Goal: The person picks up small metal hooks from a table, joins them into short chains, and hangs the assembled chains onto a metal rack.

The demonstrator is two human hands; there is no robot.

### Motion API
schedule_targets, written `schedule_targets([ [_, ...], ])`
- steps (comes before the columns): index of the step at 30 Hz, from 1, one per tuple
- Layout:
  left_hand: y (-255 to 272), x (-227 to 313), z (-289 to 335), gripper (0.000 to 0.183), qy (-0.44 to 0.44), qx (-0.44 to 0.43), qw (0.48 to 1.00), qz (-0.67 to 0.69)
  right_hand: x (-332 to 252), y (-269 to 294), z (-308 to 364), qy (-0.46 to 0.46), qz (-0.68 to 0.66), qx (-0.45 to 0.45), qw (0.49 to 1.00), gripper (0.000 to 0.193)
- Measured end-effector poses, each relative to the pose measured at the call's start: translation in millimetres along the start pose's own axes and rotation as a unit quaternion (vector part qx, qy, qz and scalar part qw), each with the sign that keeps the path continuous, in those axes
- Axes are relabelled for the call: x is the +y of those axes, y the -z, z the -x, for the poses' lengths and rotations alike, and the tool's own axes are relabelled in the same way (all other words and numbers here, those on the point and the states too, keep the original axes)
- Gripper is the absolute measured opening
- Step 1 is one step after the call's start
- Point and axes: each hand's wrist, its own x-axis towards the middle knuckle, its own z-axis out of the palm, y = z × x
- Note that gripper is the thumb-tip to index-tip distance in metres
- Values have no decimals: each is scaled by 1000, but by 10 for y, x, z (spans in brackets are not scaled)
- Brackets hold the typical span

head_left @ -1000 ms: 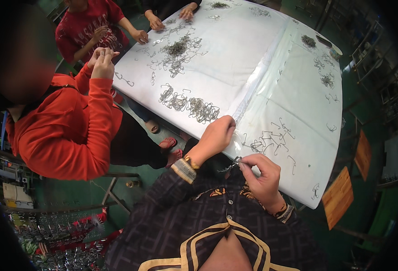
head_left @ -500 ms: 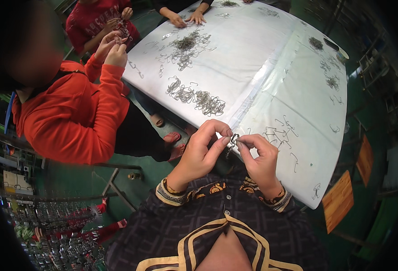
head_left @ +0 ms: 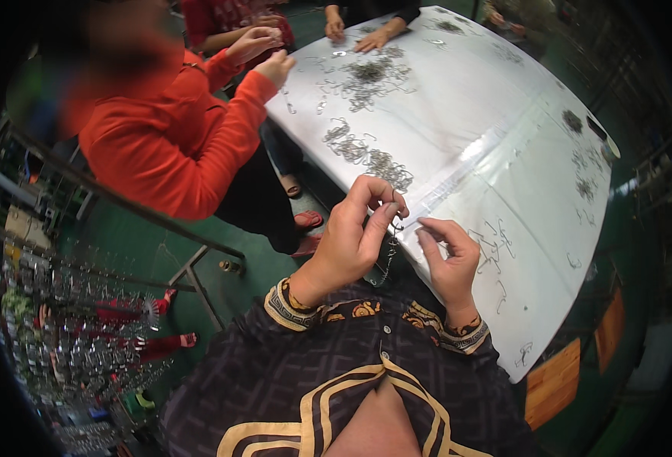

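Observation:
My left hand [head_left: 355, 236] pinches the top of a thin chain of small linked metal wire hooks [head_left: 391, 251] between thumb and index finger. The chain dangles in front of the table edge, its lower end near my shirt. Just right of it is my right hand [head_left: 452, 257], thumb and index finger bent toward each other with a small gap and nothing visible between them. Beyond my left fingers lies a heap of metal wire hooks [head_left: 385, 166] on the white-covered table [head_left: 458, 99]. Several loose hooks [head_left: 494, 247] are scattered beyond my right hand.
At my left stands a person in an orange hoodie [head_left: 153, 145], hands raised at the table edge. Another person's hands [head_left: 378, 36] rest at the far side by a larger hook pile [head_left: 370, 72]. Wooden stools [head_left: 553, 385] stand at the right, a metal rail [head_left: 130, 206] at the left.
My right hand has drawn away from the left, and its fingers have parted. The chain now hangs lower and more visibly from my left hand. The view has shifted, moving the surroundings rightward.

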Motion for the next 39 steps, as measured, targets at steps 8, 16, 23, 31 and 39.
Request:
schedule_targets([
  [8, 483, 455, -95, 7, -73, 93, 993, -7, 811, -277, 63, -56, 140, -80, 985, 27],
  [16, 991, 898, -209, 8, -209, 179, 960, -55, 1140, -649, 73, 51, 283, -105, 952, 48],
  [23, 1392, 1221, -201, 3, -263, 288, 911, -133, 1198, -675, 101, 50, 363, -184, 912, 78],
  [31, 1755, 1872, -26, 10, -292, 359, 855, -233, 1218, -658, 110, 38, 353, -184, 917, 78],
  [39, 2127, 2453, 341, 5, -316, 453, 790, -267, 1276, -666, 74, 26, 365, -183, 913, 78],
])
